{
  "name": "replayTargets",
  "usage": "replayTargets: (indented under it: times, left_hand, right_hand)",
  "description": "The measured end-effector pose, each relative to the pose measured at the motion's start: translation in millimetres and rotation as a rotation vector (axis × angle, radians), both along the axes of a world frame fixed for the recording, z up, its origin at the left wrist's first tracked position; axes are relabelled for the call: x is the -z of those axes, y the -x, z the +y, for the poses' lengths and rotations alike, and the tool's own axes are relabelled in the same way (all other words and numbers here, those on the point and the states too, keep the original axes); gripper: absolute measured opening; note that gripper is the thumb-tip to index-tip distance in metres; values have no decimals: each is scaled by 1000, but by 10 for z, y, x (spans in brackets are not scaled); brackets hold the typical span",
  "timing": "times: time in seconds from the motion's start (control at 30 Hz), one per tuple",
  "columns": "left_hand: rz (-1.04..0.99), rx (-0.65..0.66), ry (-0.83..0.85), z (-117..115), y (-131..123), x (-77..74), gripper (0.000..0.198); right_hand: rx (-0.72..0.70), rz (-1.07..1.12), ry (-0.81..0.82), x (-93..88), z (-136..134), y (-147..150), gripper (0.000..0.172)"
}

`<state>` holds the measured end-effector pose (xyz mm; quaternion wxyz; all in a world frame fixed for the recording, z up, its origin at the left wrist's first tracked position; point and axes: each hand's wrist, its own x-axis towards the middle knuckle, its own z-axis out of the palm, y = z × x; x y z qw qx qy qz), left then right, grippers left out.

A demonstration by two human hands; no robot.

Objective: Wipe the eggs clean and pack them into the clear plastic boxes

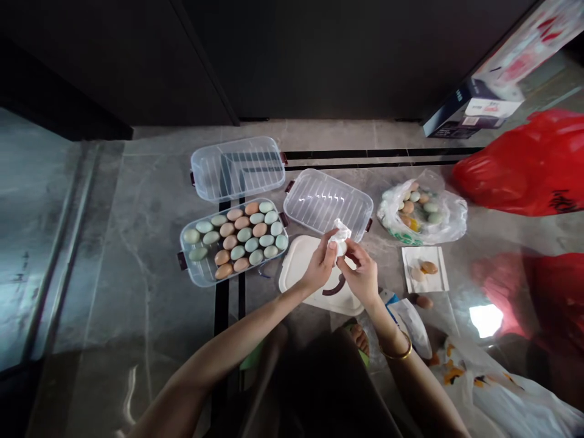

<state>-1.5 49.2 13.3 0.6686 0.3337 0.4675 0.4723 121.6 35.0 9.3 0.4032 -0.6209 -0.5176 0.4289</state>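
Observation:
Both of my hands meet over a cream lid [298, 264] on the floor. My left hand [319, 264] and my right hand [361, 274] are closed together on a crumpled white tissue [341, 236], which is wrapped around something I cannot make out. To the left sits a clear tray [187, 264] filled with several brown and pale green eggs [241, 237]. Just beyond my hands lies an empty clear ribbed container [326, 201].
Another clear lid [237, 167] lies behind the egg tray. A plastic bag of eggs [422, 210] sits to the right, with a paper towel [424, 267] holding two eggs below it. Red bags [524, 164], a box [479, 109] and white bags [493, 389] crowd the right side.

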Motion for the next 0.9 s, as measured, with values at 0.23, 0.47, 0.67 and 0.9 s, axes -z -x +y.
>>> replayTargets:
  times: [0.23, 0.47, 0.67, 0.9]
  left_hand:
    - [176, -11, -125, 62, 144, -31, 35]
    - [-75, -85, 279, 83, 0, -129, 27]
    - [-258, 131, 284, 98, 22, -226, 54]
    - [-269, 109, 435, 106, 196, -147, 40]
  right_hand:
    - [-53, -28, -29, -41, -58, 11, 40]
    - [1, 1, -175, -6, -93, 17, 38]
    - [54, -88, -228, 33, -95, -95, 39]
    - [-101, 197, -7, -103, -24, -130, 49]
